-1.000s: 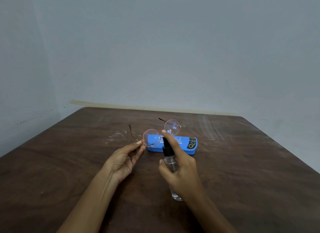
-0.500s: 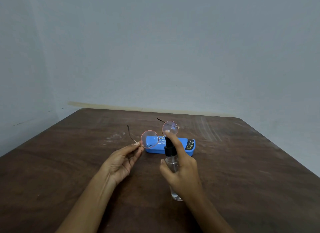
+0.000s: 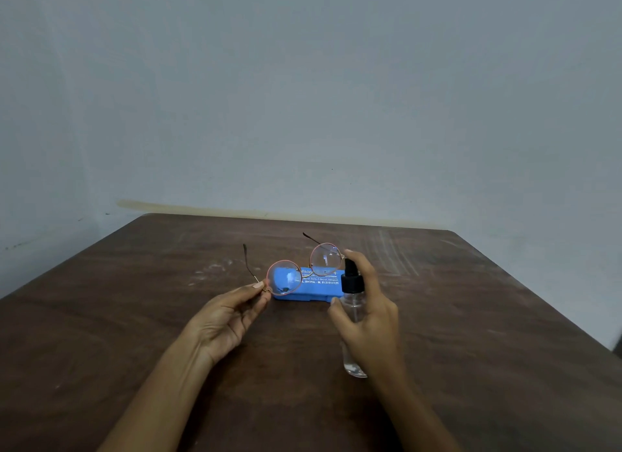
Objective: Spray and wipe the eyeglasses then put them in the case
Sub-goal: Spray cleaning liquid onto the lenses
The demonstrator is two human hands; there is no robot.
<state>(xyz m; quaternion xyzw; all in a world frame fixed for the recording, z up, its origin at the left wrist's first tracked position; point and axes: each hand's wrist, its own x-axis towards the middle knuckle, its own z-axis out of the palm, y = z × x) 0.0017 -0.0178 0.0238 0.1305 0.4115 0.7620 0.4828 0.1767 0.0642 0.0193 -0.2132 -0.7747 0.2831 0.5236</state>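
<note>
Two hands raised, left hand (image 3: 225, 320) pinching eyeglasses (image 3: 304, 269), right hand (image 3: 368, 320) gripping spray bottle (image 3: 352, 312)

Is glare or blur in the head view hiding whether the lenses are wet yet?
Head view: dim, flat light, no motion blur; small white reflections sit on both lenses of the round pink-rimmed eyeglasses, the blue plastic case showing through one lens; droplets cannot be told.

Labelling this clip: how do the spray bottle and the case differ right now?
The bottle is clear with a black pump top; the case is blue with white print. The right hand holds the bottle roughly upright; the case lies flat on the table, no hand on it. The bottle is narrow, the case broad and low.
</note>
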